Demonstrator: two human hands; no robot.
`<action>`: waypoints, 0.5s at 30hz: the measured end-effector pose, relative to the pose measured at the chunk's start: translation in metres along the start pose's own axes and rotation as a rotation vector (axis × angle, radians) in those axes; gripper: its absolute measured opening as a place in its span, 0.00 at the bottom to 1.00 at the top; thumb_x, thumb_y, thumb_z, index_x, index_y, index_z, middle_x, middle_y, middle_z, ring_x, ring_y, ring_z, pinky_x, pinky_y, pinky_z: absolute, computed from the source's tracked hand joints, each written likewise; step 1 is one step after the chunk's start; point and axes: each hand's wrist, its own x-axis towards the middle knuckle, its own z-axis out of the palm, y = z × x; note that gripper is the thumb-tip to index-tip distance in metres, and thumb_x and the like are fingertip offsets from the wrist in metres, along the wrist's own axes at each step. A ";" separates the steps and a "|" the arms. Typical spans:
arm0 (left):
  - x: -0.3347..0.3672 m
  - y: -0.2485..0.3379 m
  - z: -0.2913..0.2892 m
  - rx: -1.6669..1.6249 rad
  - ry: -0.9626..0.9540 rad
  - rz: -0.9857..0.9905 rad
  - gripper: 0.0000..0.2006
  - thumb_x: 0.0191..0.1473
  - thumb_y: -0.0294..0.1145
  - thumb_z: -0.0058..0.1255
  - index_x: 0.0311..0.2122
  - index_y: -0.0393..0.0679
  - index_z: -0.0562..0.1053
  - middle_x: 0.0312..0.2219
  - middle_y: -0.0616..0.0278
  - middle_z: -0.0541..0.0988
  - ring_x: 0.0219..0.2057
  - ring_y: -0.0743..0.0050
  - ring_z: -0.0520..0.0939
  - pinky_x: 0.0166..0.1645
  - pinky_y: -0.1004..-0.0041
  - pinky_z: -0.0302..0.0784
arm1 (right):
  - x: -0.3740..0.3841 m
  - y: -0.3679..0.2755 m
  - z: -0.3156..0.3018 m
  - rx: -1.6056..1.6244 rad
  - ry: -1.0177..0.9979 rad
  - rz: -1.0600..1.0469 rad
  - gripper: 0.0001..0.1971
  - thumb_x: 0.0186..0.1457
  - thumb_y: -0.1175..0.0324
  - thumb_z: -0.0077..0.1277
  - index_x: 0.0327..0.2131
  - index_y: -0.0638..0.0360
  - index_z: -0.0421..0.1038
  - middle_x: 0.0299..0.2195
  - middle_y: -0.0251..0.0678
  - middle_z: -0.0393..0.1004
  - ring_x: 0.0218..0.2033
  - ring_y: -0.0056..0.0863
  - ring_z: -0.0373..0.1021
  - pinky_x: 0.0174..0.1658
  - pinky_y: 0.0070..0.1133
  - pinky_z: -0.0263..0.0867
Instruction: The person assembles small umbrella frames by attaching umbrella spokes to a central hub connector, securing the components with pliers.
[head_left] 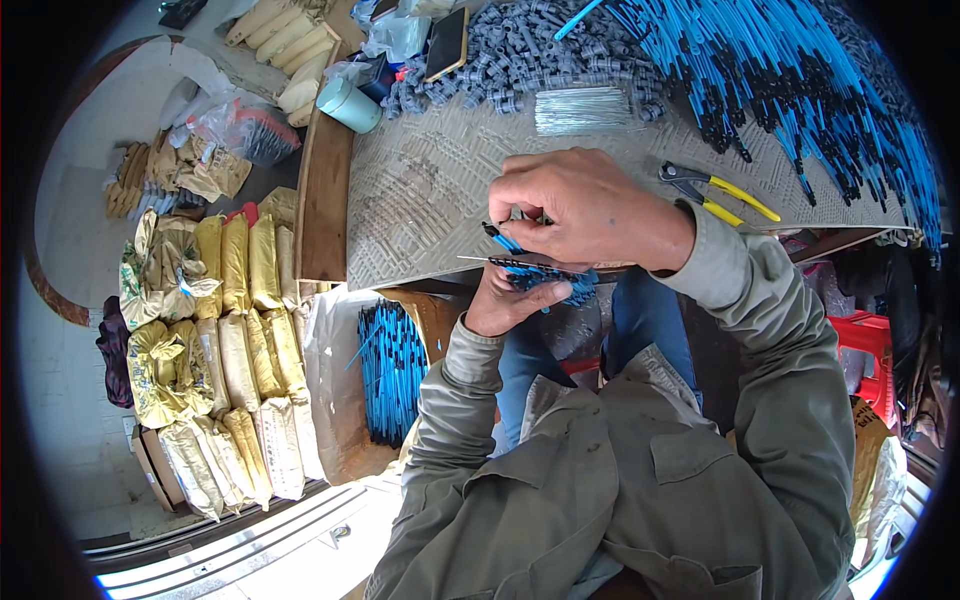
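Note:
Over the front edge of the table, my left hand (497, 306) is wrapped round a bundle of thin blue tubes (577, 288) with black ends. Its thumb presses along the near side, and a thin pale wire (478, 259) lies across the bundle's top. Just above, my right hand (590, 203) is closed with curled fingers. A blue tube with a black end (498, 238) slants out below those fingertips; whether they pinch it or the wire is hidden. Yellow-handled pincers (742, 196) rest on the table beside my right wrist. Further back lies a stack of straight silvery wires (582, 112).
Grey plastic fittings (530, 50) are heaped at the back, and blue tubes (740, 60) at the back right. A phone (447, 45) and a pale green cup (348, 105) stand back left. A box of blue tubes (392, 370) and packed sacks (235, 360) are on my left.

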 end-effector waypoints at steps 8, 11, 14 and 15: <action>-0.006 -0.006 -0.007 -0.001 0.055 0.010 0.10 0.44 0.23 0.59 0.35 0.37 0.75 0.29 0.68 0.78 0.30 0.85 0.75 0.33 0.81 0.71 | -0.001 -0.001 0.008 0.098 0.093 -0.051 0.03 0.44 0.74 0.50 0.25 0.58 0.67 0.21 0.32 0.66 0.18 0.26 0.65 0.22 0.25 0.58; -0.008 -0.005 -0.008 0.017 0.056 -0.012 0.11 0.44 0.23 0.59 0.36 0.37 0.75 0.30 0.67 0.78 0.30 0.85 0.75 0.33 0.81 0.71 | -0.002 -0.001 0.011 0.126 0.149 -0.062 0.04 0.43 0.75 0.50 0.25 0.59 0.66 0.21 0.32 0.66 0.18 0.26 0.64 0.22 0.24 0.58; -0.008 -0.004 -0.005 0.001 0.071 -0.033 0.12 0.44 0.22 0.59 0.37 0.37 0.74 0.30 0.66 0.78 0.32 0.83 0.76 0.37 0.80 0.71 | -0.003 -0.002 0.009 0.075 0.132 -0.040 0.04 0.43 0.74 0.51 0.25 0.58 0.67 0.22 0.32 0.66 0.18 0.27 0.64 0.22 0.24 0.58; -0.007 -0.004 -0.004 0.002 0.069 -0.032 0.12 0.44 0.22 0.59 0.37 0.37 0.74 0.30 0.66 0.78 0.32 0.83 0.76 0.37 0.80 0.71 | -0.004 -0.002 0.009 0.051 0.123 -0.028 0.04 0.43 0.74 0.51 0.26 0.58 0.67 0.22 0.32 0.66 0.18 0.27 0.64 0.22 0.24 0.58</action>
